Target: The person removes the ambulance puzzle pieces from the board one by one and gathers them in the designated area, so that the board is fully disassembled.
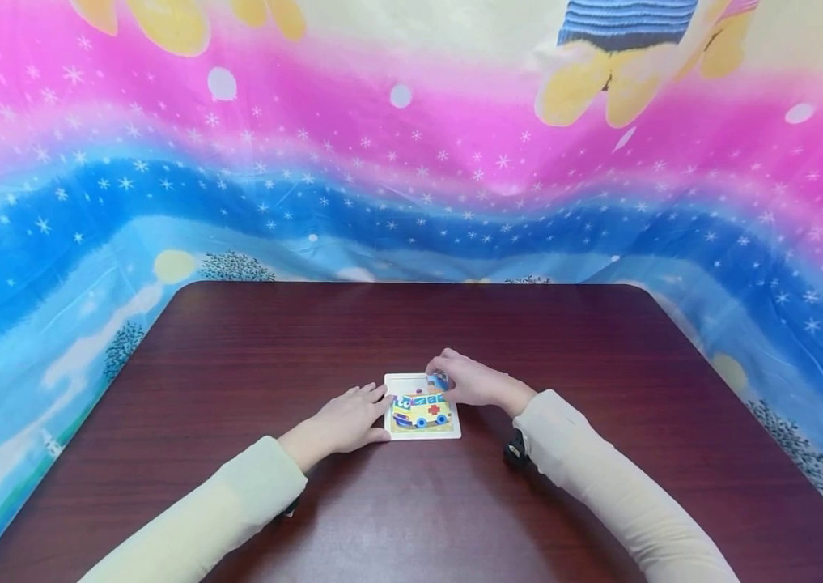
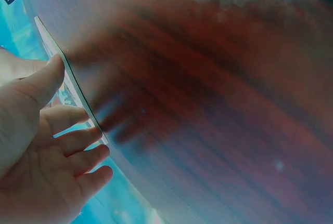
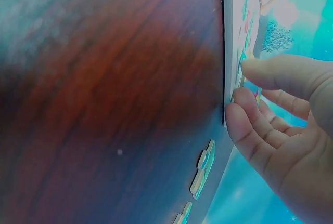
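A small jigsaw puzzle (image 1: 422,413) of a yellow ambulance with a red cross lies in a white frame (image 1: 426,436) on the table. Pale bare backing shows at the frame's upper left. My left hand (image 1: 349,419) rests along the frame's left edge, thumb at the lower corner and fingers fairly straight. At the upper right corner, my right hand (image 1: 475,380) pinches a blue puzzle piece (image 1: 438,382) between thumb and fingers, right at the frame. The right wrist view shows this hand (image 3: 283,120) with its fingertips against the frame's side; the palm hides part of the piece.
Two loose puzzle pieces, one (image 3: 203,169) nearer the frame and another (image 3: 183,214) farther off, lie on the table in the right wrist view. The dark red-brown wooden table (image 1: 273,332) has rounded far corners. A colourful printed cloth (image 1: 411,162) hangs behind and beside it.
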Tool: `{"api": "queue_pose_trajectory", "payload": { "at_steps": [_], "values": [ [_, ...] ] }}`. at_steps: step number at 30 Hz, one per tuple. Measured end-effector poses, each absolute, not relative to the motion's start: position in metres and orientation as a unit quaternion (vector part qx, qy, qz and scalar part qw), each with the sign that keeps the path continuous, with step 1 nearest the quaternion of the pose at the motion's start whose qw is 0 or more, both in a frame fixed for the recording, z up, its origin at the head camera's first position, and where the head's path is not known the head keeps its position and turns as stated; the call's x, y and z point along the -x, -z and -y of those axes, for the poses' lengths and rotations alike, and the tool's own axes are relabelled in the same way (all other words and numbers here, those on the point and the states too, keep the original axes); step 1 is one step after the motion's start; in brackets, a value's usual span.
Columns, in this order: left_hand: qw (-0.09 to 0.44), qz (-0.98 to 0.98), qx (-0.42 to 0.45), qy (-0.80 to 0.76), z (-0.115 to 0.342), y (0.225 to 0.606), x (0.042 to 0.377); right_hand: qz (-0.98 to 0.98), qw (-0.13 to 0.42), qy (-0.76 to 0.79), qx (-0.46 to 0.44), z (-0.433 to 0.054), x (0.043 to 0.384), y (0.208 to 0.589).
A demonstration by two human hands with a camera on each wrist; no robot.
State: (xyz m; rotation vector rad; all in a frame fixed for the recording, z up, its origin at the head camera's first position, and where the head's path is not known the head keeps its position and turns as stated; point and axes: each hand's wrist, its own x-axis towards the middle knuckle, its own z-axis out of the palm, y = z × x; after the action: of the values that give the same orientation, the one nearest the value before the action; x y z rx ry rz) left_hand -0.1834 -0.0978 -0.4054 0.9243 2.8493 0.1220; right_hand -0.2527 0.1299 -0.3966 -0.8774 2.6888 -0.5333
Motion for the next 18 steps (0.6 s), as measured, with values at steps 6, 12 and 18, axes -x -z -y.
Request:
{"api": "queue_pose_trajectory", "payload": {
  "at_steps": [6, 12, 18],
  "values": [
    [0.074, -0.948, -0.306, -0.042, 0.0979, 0.4054, 0.1838, -0.928, 0.123, 0.165, 0.311, -0.1298, 0.2546, 0.3967],
    [0.073, -0.948, -0.308, -0.044, 0.0977, 0.4053, 0.1839, -0.935, 0.101, 0.142, 0.309, -0.1287, 0.2546, 0.3956],
    [0.071, -0.947, -0.31, -0.04, 0.0981, 0.4055, 0.1838, -0.94, 0.093, 0.139, 0.297, -0.1297, 0.2556, 0.396]
  ]
}}
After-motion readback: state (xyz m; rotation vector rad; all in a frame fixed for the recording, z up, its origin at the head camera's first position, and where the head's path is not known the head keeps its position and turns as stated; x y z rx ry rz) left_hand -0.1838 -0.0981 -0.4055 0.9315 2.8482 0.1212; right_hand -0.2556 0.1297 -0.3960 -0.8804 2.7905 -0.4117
